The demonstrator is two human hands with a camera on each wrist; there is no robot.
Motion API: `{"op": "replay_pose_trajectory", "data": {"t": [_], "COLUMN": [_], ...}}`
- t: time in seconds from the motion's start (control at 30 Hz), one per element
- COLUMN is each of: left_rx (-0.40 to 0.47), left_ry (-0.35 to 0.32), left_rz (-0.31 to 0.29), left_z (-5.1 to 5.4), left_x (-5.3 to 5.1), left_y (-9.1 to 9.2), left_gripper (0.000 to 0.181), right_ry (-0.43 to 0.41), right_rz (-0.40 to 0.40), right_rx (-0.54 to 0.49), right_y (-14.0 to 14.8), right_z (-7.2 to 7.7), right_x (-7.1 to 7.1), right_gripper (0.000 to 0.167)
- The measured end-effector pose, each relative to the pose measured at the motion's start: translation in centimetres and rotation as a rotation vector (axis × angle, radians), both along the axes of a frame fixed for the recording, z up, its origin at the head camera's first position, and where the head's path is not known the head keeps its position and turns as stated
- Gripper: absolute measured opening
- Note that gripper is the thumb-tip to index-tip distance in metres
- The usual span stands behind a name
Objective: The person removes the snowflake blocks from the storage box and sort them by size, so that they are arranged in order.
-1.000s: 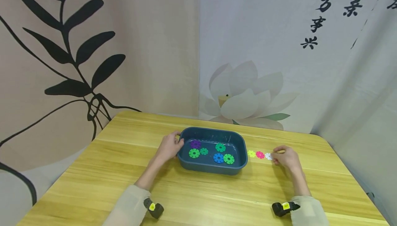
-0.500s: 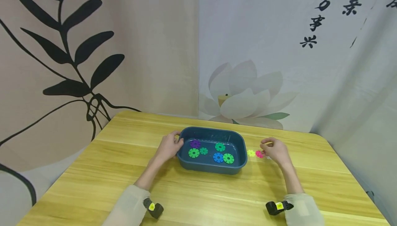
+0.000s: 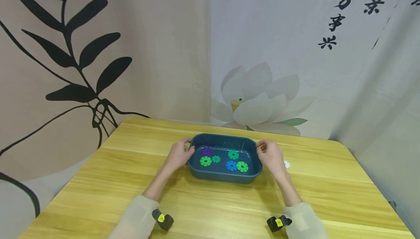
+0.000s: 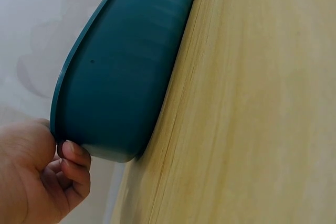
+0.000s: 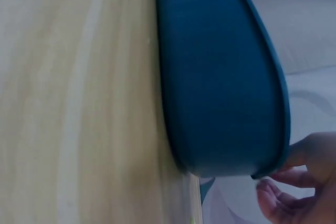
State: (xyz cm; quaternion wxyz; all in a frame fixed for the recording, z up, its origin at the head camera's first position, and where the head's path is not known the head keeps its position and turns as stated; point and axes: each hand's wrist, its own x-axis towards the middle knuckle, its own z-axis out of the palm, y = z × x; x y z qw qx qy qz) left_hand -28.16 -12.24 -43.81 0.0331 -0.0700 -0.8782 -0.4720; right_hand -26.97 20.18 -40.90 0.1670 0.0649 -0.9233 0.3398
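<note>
A dark blue basin [image 3: 223, 176] stands on the table, holding several flower-shaped discs: a purple one [image 3: 207, 151], a blue one [image 3: 231, 166] and green ones [image 3: 242, 166]. My left hand [image 3: 178, 154] grips its left rim; in the left wrist view the left hand [image 4: 39, 174] pinches the rim between thumb and curled fingers. At the opposite end is my right hand [image 3: 270, 155], its thumb and fingers at the right rim. In the right wrist view the right hand [image 5: 304, 182] holds the rim of the basin [image 5: 220, 77] with thumb and finger.
A white disc [image 3: 287, 164] lies on the wooden table [image 3: 210, 209] just right of my right hand. Behind the table's back edge hangs a curtain [image 3: 170, 49] printed with leaves, a lotus and characters.
My right hand has moved left from beside the white disc to the basin's right rim, and now covers the yellow and pink discs. The left hand has stayed on its rim.
</note>
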Motion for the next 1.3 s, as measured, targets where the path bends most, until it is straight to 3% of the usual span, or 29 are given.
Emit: {"op": "replay_pose_trajectory", "data": {"t": [0.1, 0.23, 0.73, 0.93, 1.1, 1.3], "left_rx": [-0.001, 0.004, 0.013, 0.017, 0.019, 0.017], "left_ry": [0.004, 0.012, 0.005, -0.003, 0.002, -0.008], "left_rz": [-0.001, -0.004, -0.002, -0.005, -0.001, 0.0], "left_z": [0.1, 0.3, 0.2, 0.3, 0.2, 0.2], "left_x": [0.1, 0.2, 0.2, 0.3, 0.2, 0.2], "left_y": [0.0, 0.1, 0.0, 0.0, 0.0, 0.1], "left_gripper": [0.038, 0.037, 0.038, 0.039, 0.039, 0.039], "right_ry": [0.093, 0.112, -0.155, -0.316, -0.311, -0.296], "right_rz": [-0.012, 0.038, 0.227, 0.346, 0.44, 0.456], "right_rx": [0.018, 0.0, -0.041, 0.038, 0.149, 0.16], "right_y": [-0.9, -2.4, -8.0, -9.1, -9.3, -9.1], "right_z": [-0.3, -0.7, -1.6, -2.1, -2.3, -2.5], "right_x": [-0.1, -0.3, -1.4, -2.0, -2.1, -2.0], "right_gripper": [0.01, 0.009, 0.012, 0.028, 0.036, 0.023]}}
